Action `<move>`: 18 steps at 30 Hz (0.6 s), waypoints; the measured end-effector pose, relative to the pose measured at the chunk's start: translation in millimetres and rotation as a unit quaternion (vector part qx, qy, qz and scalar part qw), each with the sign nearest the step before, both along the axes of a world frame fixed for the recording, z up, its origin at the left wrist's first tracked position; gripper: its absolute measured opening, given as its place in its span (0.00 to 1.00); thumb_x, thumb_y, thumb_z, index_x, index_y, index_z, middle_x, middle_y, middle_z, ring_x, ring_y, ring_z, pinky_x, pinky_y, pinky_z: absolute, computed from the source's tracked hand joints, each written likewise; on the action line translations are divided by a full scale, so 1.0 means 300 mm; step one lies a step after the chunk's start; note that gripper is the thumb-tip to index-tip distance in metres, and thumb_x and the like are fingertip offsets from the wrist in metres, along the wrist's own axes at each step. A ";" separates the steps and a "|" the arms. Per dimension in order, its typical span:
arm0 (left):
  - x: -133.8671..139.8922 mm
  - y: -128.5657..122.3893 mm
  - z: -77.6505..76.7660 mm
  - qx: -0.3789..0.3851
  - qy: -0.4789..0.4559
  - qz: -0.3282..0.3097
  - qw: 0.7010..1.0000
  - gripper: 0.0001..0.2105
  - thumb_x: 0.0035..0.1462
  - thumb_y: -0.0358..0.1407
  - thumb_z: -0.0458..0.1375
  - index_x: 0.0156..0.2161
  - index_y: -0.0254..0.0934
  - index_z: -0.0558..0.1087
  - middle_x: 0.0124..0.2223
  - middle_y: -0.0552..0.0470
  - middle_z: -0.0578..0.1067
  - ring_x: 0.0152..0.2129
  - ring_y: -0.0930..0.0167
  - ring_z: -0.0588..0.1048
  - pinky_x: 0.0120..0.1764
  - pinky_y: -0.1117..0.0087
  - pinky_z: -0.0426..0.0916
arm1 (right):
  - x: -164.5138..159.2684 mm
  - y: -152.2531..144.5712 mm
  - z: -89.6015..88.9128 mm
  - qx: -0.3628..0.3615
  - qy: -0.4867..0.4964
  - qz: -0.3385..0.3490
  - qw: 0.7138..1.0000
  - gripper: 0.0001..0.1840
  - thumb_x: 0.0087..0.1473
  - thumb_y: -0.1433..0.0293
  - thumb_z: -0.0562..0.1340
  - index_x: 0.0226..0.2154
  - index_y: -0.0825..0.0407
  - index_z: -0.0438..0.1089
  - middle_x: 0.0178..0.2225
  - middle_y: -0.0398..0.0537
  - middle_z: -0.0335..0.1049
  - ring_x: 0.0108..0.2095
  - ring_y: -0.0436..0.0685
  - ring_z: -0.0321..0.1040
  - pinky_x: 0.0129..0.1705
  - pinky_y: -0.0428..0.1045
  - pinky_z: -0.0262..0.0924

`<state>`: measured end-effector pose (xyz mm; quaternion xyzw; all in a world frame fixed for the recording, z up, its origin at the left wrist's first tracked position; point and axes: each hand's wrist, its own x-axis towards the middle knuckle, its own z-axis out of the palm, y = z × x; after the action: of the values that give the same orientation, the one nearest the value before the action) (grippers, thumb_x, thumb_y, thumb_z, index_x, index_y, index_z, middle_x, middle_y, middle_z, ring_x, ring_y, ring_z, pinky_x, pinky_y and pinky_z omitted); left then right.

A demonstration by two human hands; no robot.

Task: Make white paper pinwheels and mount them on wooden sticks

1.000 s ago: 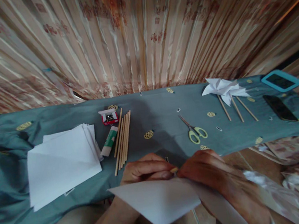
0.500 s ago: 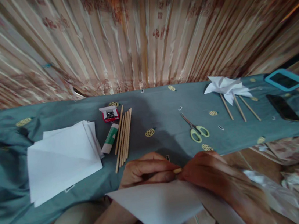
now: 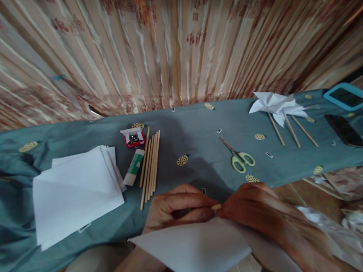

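My left hand (image 3: pixel 181 206) is closed in a pinch on a wooden stick (image 3: pixel 216 207); only the stick's pale tip shows between my fingers. Against it, my right hand (image 3: pixel 255 209) is closed too, with its fingertips at the same spot and on the white paper (image 3: pixel 197 250). That paper hangs below both hands, one broad pointed flap facing me and another part running down under the right wrist. What lies between the right fingertips is largely hidden.
On the green cloth (image 3: pixel 194 129) lie stacked white sheets (image 3: pixel 77 191), a glue stick (image 3: pixel 134 167), an open red box (image 3: pixel 133 138) and several wooden sticks (image 3: pixel 150 169). Scissors (image 3: pixel 237 155), paper pinwheels (image 3: pixel 276 105), a phone (image 3: pixel 346 130) and a blue-framed device (image 3: pixel 348 96) lie rightward.
Both hands keep their grip at nearly the same place. The hanging paper flap has shifted slightly down and to the right.
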<state>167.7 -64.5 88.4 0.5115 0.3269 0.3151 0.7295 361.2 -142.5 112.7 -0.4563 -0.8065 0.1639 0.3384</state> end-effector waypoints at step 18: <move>-0.014 0.013 0.040 0.080 0.015 0.014 0.997 0.06 0.48 0.31 0.65 0.30 0.45 0.83 0.27 0.48 0.78 0.23 0.71 0.74 0.26 0.74 0.66 | -0.021 0.028 0.032 -0.023 -0.011 -0.009 1.000 0.10 0.65 0.69 0.54 0.46 0.51 0.68 0.36 0.44 0.73 0.37 0.50 0.70 0.42 0.47 0.67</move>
<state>163.4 -60.5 100.4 0.5682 0.3192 0.3428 0.6766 354.8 -134.0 122.3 -0.4732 -0.8017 0.1745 0.3208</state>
